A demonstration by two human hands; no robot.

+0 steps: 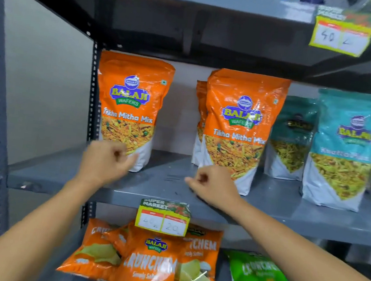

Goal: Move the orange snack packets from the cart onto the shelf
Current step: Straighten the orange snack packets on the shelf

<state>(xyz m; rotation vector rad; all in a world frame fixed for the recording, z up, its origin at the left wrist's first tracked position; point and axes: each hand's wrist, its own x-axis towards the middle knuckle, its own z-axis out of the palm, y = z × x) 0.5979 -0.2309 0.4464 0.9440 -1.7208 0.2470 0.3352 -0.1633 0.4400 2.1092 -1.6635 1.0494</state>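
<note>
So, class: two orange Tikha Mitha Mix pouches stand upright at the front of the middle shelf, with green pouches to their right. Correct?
Not quite. The head view shows the pouches to the right are teal, not green. The orange Tikha Mitha Mix pouches do stand upright on the middle shelf.

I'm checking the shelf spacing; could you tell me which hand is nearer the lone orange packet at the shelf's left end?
Left. The left hand overlaps the lone orange packet at its bottom corner; the right hand is off to its right, below the other orange packets.

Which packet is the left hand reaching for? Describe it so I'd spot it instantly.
Find the middle grey shelf. At its far left, by the perforated upright, stands a lone orange Tikha Mitha Mix packet. Unlike the stacked orange ones further right, it stands alone.
</note>
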